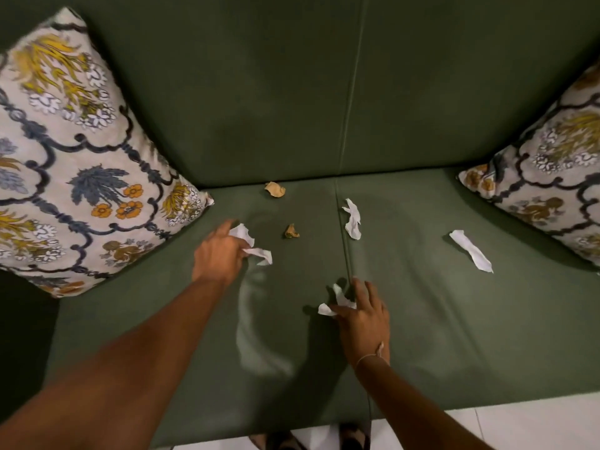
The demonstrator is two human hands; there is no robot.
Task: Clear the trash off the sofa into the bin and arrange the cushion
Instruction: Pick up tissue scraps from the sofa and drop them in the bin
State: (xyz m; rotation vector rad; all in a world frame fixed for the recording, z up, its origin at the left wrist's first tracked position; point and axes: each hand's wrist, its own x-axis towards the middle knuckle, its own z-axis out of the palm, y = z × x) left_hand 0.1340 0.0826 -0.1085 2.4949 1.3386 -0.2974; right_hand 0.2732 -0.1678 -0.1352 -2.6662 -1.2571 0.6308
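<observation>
Scraps of trash lie on the green sofa seat (pixel 422 319). My left hand (pixel 219 254) grips crumpled white paper (pixel 256 246) near the left cushion (pixel 74 164). My right hand (pixel 363 315) has its fingers pinching another white paper scrap (pixel 334 302) by the seat seam. Loose on the seat are a brown scrap (pixel 275 189) at the backrest, a smaller brown scrap (pixel 291 231), a crumpled white piece (pixel 353 218) and a long white strip (pixel 470 251). A second patterned cushion (pixel 545 190) leans at the right. No bin is in view.
The sofa backrest (pixel 292 92) rises behind the seat. White floor tiles (pixel 519 423) show beyond the sofa's front edge, with my feet (pixel 324 440) in sandals at the bottom.
</observation>
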